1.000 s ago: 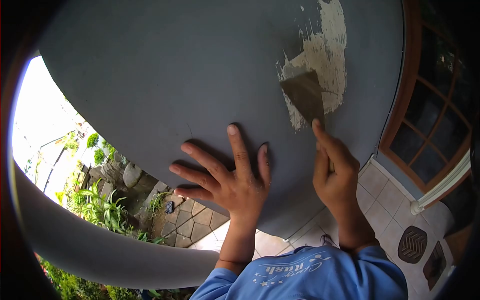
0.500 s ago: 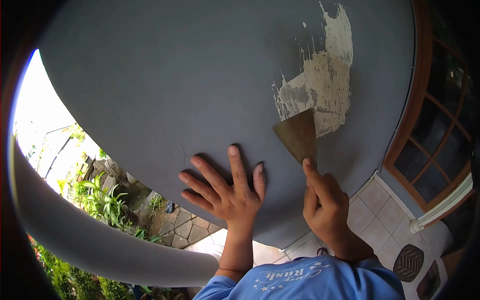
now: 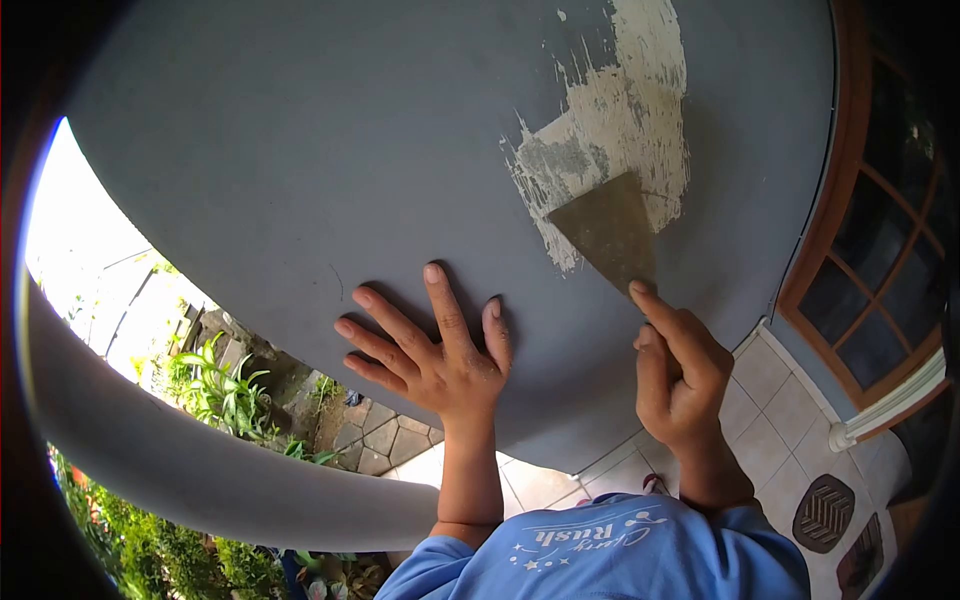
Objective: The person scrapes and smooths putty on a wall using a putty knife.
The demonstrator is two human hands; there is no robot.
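Observation:
My left hand [image 3: 455,365] lies flat on the grey wall [image 3: 300,170] with its fingers spread. To its right, my right hand [image 3: 685,375] grips a wide-bladed scraper [image 3: 610,230], index finger stretched along the blade's lower part; the handle is mostly hidden in the hand. The blade's edge rests over the lower part of a pale, streaky patch [image 3: 640,110] on the wall. Streaks of the patch show left of and below the blade's left corner.
A wood-framed window [image 3: 850,290] stands at the right, above a tiled floor [image 3: 760,440] with dark leaf-shaped mats [image 3: 824,513]. A curved pale rail [image 3: 230,470] crosses the lower left, with plants [image 3: 215,390] and stone paving [image 3: 380,440] beyond.
The view has shifted, so the wall patch sits further left and higher. The scraper has moved down across the patch, and pale streaks now reach lower at its left corner. My left hand stays on the wall.

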